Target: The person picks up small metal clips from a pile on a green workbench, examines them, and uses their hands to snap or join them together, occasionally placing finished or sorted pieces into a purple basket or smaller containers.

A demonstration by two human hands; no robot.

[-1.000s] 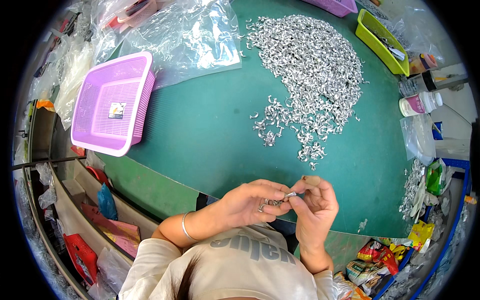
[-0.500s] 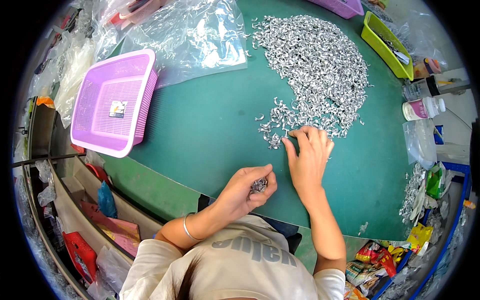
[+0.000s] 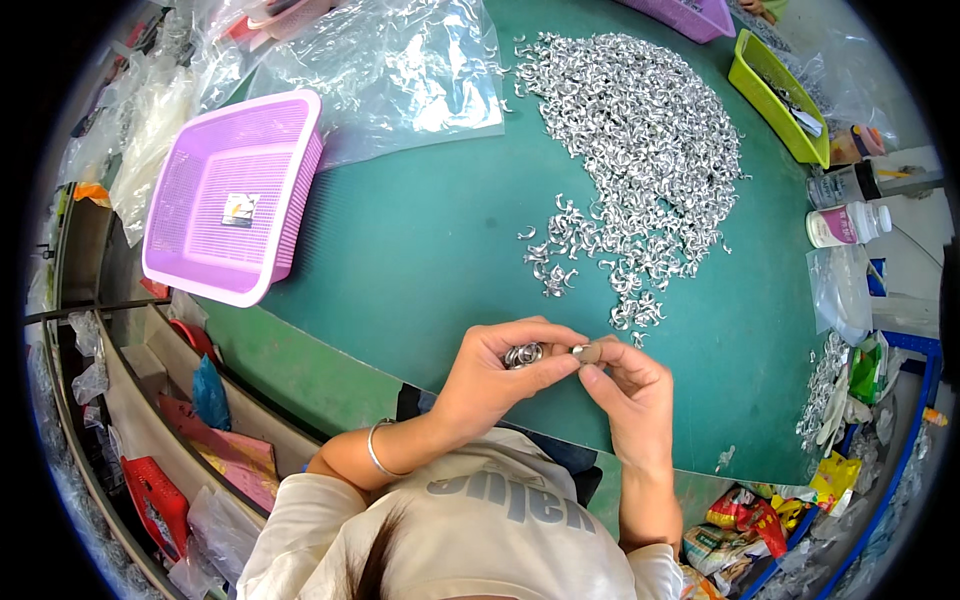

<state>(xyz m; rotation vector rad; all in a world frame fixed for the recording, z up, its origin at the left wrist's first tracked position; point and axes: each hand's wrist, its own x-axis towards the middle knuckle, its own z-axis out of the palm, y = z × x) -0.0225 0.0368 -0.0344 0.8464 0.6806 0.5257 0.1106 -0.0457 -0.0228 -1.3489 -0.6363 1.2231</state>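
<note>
Two-handed, pinches a small silvery piece (image 3: 579, 350) between left hand (image 3: 493, 377) and right hand (image 3: 640, 392), cups curved metal pieces (image 3: 523, 355) in left.

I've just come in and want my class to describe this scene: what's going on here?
A person is handling small curved metal pieces at a green table. The left grip holds several silvery pieces, and its fingertips meet those of the right grip at another shiny bit; which one holds that is hard to tell. A large pile of similar pieces lies beyond, with a purple basket to the left.
</note>
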